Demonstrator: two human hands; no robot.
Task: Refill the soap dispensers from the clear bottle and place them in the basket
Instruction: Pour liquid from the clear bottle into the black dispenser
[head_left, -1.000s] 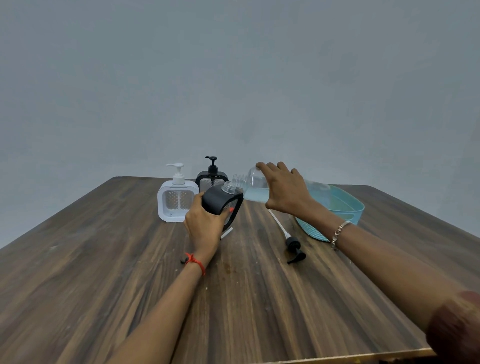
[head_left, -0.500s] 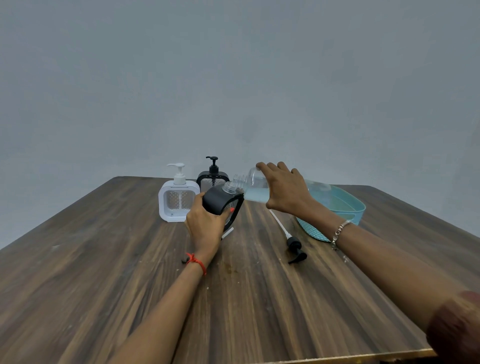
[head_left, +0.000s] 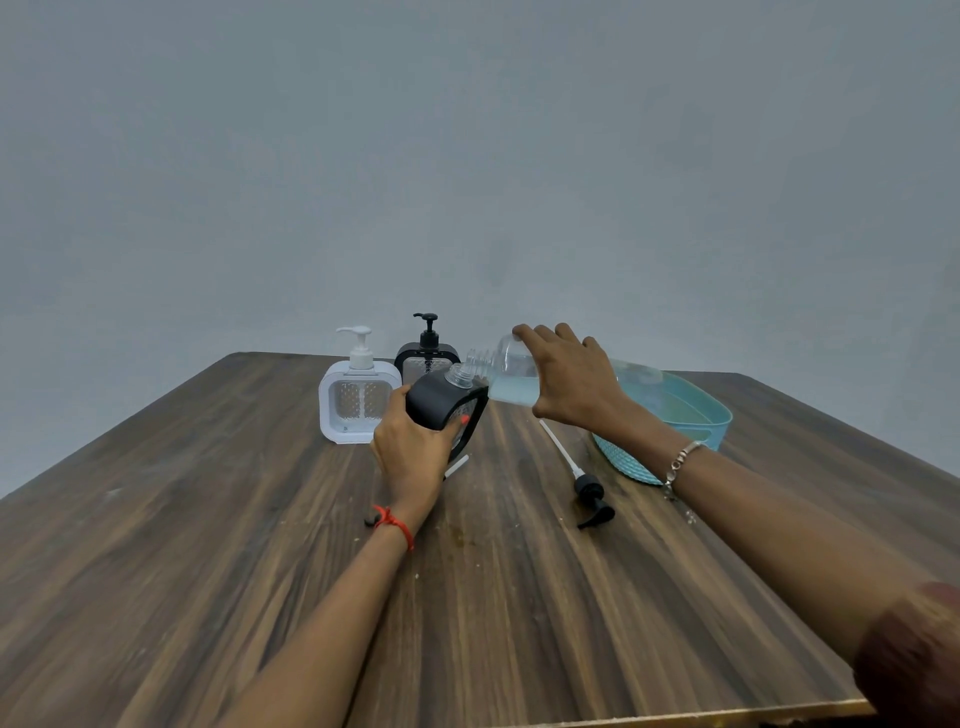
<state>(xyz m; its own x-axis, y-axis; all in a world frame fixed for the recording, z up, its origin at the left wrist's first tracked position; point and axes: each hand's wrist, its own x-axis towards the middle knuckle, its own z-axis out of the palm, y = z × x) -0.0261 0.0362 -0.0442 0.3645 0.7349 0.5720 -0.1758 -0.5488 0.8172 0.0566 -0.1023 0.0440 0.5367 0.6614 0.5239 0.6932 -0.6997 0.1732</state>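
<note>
Tipped clear bottle mouth at uncapped black dispenser; white dispenser, teal basket nearby.

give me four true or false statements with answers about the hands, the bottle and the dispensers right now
1. The left hand grips a black dispenser tilted toward the clear bottle. True.
2. The right hand holds the clear bottle upright. False: the bottle is tipped nearly flat, its mouth at the dispenser's open neck.
3. The white dispenser sits in the basket. False: it stands on the table, its pump on.
4. A loose black pump lies on the table. True.
</note>
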